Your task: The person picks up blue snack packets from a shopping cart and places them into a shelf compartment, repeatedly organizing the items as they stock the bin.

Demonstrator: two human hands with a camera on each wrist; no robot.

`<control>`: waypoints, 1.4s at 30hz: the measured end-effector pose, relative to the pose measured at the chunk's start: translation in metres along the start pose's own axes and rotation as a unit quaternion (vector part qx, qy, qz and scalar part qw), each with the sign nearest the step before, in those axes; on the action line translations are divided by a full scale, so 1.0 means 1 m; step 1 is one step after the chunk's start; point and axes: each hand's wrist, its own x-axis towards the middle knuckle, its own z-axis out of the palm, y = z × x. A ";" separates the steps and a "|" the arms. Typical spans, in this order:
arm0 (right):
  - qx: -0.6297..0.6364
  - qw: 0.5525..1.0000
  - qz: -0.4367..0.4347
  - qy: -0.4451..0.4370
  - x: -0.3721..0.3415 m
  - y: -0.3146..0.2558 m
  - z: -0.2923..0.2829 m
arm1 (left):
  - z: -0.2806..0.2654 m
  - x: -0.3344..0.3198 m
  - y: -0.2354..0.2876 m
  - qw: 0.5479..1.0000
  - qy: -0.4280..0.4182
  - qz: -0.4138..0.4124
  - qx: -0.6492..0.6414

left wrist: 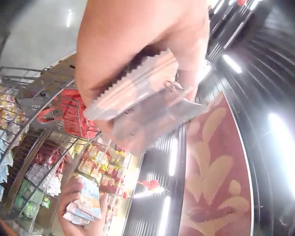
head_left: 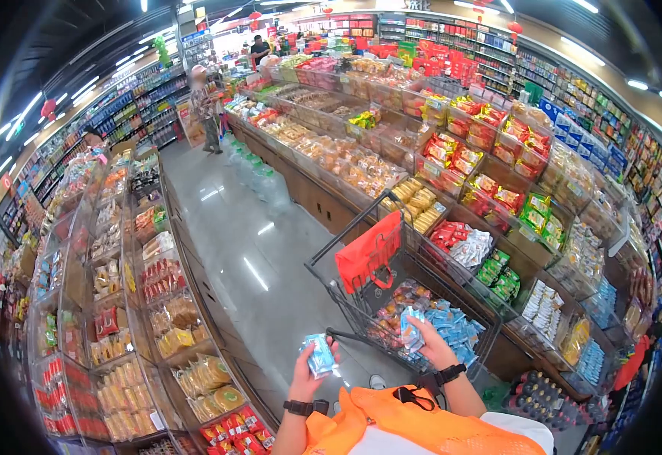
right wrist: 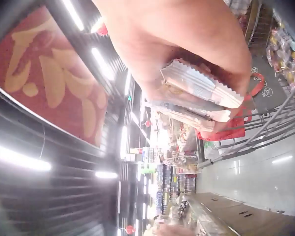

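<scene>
In the head view my left hand (head_left: 313, 369) grips some small blue-and-white packets (head_left: 320, 356) to the left of the cart (head_left: 338, 331). My right hand (head_left: 435, 349) pinches similar blue packets (head_left: 413, 327) above the cart, whose load includes a heap of blue packets (head_left: 456, 331) and some brownish-red ones (head_left: 400, 297). Serrated wrapper edges (left wrist: 137, 98) stick out from the curled fingers of my left hand in the left wrist view. Several stacked packets (right wrist: 199, 88) are held in my right hand in the right wrist view.
A red bag (head_left: 369, 250) hangs on the cart's far side. Snack bins (head_left: 463, 246) line the right, and more bins (head_left: 118, 341) stand at the left. Between them runs a grey aisle floor (head_left: 232, 227) with wrapped bottles (head_left: 259, 178). A person (head_left: 208, 114) stands farther up.
</scene>
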 end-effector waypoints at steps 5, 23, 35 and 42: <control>0.127 0.988 -0.025 -0.081 -0.032 -0.027 -0.034 | 0.023 -0.025 0.004 0.994 -0.067 0.033 0.075; 0.113 0.988 -0.088 0.058 -0.154 0.029 -0.093 | -0.002 -0.012 -0.082 0.942 -0.076 -0.264 0.194; -0.228 0.965 -0.123 0.041 -0.237 0.002 -0.151 | 0.067 -0.018 -0.270 0.851 -0.136 -0.315 0.398; -0.447 0.850 -0.241 0.141 -0.316 -0.038 -0.243 | 0.083 -0.028 -0.458 0.861 -0.133 -0.222 0.438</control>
